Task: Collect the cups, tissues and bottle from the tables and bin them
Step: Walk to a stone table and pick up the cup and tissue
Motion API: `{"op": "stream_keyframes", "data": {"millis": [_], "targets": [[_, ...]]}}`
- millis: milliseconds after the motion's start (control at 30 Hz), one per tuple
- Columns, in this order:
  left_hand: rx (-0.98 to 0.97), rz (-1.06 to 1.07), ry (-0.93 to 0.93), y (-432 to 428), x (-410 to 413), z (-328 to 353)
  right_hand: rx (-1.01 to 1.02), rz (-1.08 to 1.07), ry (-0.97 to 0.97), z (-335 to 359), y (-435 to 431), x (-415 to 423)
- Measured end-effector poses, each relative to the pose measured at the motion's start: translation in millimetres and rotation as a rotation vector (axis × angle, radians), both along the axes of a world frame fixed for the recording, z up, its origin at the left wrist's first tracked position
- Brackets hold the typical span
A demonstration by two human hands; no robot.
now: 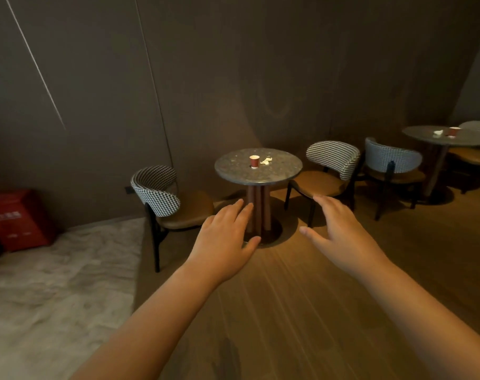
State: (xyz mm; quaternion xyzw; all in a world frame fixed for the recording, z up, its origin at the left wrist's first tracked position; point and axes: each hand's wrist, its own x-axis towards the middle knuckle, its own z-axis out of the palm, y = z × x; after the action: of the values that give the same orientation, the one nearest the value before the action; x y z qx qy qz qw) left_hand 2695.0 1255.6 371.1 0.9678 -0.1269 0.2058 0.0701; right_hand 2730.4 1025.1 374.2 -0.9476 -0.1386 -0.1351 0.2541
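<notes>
A red paper cup [254, 161] stands upright on a small round stone-topped table [277, 174] ahead of me, with a crumpled white tissue [266, 161] just to its right. A second round table [425, 134] at the far right carries another red cup [454, 131] and a white tissue [437, 133]. My left hand [225, 237] and my right hand [340, 231] are stretched out in front of me with straight fingers, palms down, holding nothing. Both hands are well short of the near table. No bottle or bin shows.
Checked-back chairs stand either side of the near table, one at the left [162, 198] and one at the right [329, 165]; a third chair [392, 163] sits by the far table. A red box [16, 218] is against the left wall. Wood floor lies ahead, pale stone floor to the left.
</notes>
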Motion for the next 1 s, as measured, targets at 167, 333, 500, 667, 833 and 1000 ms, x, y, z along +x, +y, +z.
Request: {"op": "stream_keyframes", "data": {"millis": [167,333,500,667,833,1000], "targets": [[-0.017,0.086,-0.003,53.5,91.0,-1.7,0.01,0.074,0.001,7.0,51.7,111.8],[-0.024,0.103,0.001,97.3,191.1,-17.8,0.07,0.129,0.075,-11.6,102.2,216.5],[-0.064,0.079,0.017,146.2,309.6,-30.6,-0.03,0.119,0.065,-28.1,148.6,324.7],[-0.128,0.01,0.017,170.8,431.8,-35.2,0.022,0.02,0.085,-37.4,173.0,429.5],[-0.126,-0.085,0.068,159.4,531.6,-47.0,0.046,-0.053,0.156,-64.8,165.7,504.4],[-0.097,-0.125,0.106,149.1,638.2,-64.8,0.022,-0.126,0.195,-86.9,140.8,602.6]]}}
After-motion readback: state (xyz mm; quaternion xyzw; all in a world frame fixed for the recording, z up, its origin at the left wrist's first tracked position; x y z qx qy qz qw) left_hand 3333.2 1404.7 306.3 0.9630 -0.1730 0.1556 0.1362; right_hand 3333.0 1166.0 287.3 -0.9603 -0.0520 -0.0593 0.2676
